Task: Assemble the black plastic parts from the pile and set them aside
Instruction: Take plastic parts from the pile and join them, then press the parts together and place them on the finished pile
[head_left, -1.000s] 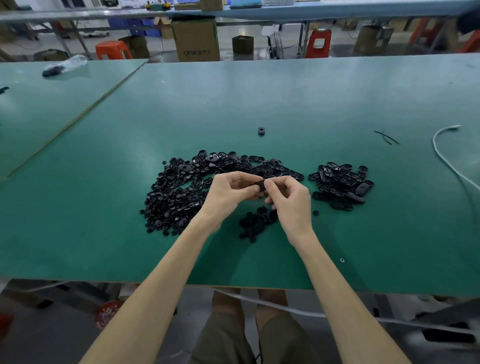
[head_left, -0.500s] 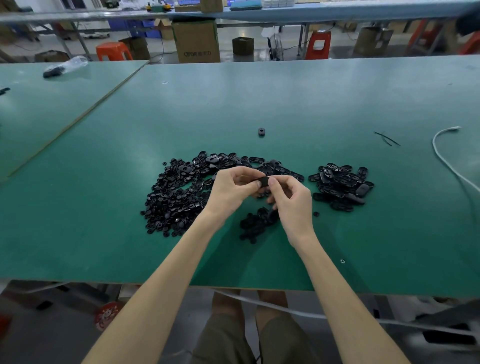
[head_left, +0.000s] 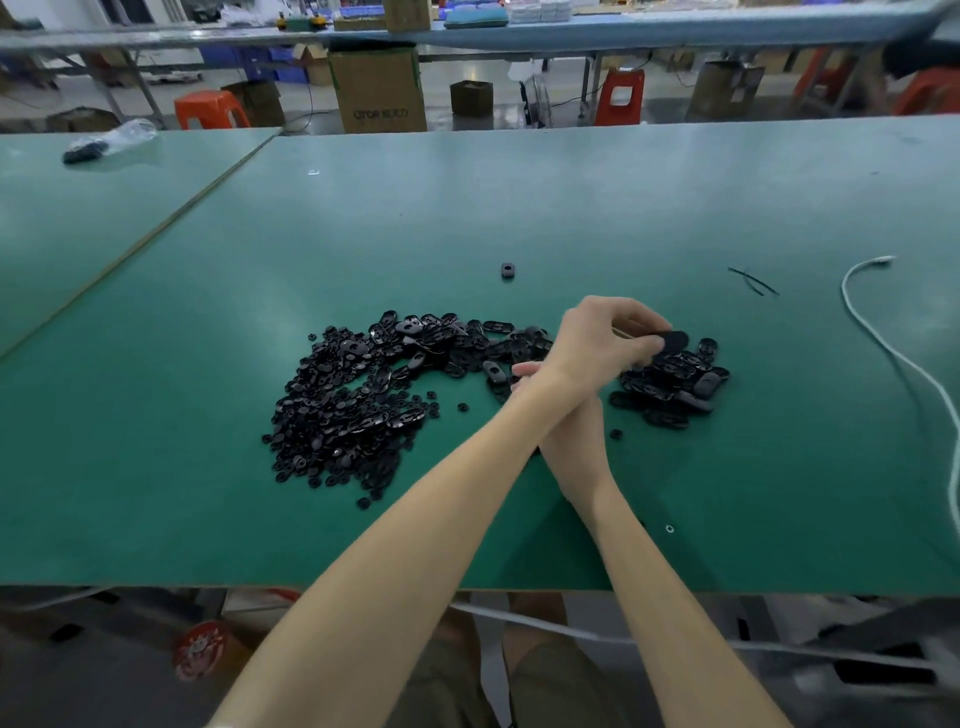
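On the far left, on the neighbouring desk, a clear bag (head_left: 109, 141) holds something dark that cannot be identified. A closed box (head_left: 379, 93) stands on the floor behind, contents hidden. No container stands on the work desk (head_left: 519, 208); all stock lies loose on it. The pile (head_left: 353, 405) of unassembled black pieces occupies the left-centre, and a stray piece (head_left: 507, 270) lies apart, beyond it. The forearms are crossed. The right hand (head_left: 571, 431) lies under the left forearm and points left toward the pile's right edge. Its fingertips (head_left: 521, 370) are just beside a loose oval piece, but the rest of the hand is covered, so whether it grips anything cannot be determined. The left hand (head_left: 597, 343) reaches right, with thumb and fingers pinching the part (head_left: 674, 340), a black oval. The part's long axis runs roughly left to right. It is held above the near-left edge of the heap (head_left: 675, 387) of set-aside parts, which lies directly below and slightly right of the hand. Judgement: the part appears assembled and ready for release, so the coming move is a short drop onto the heap. The left hand is the nearer one. Further right, a white cable (head_left: 883, 353) trails across the desk, well apart from the heap.
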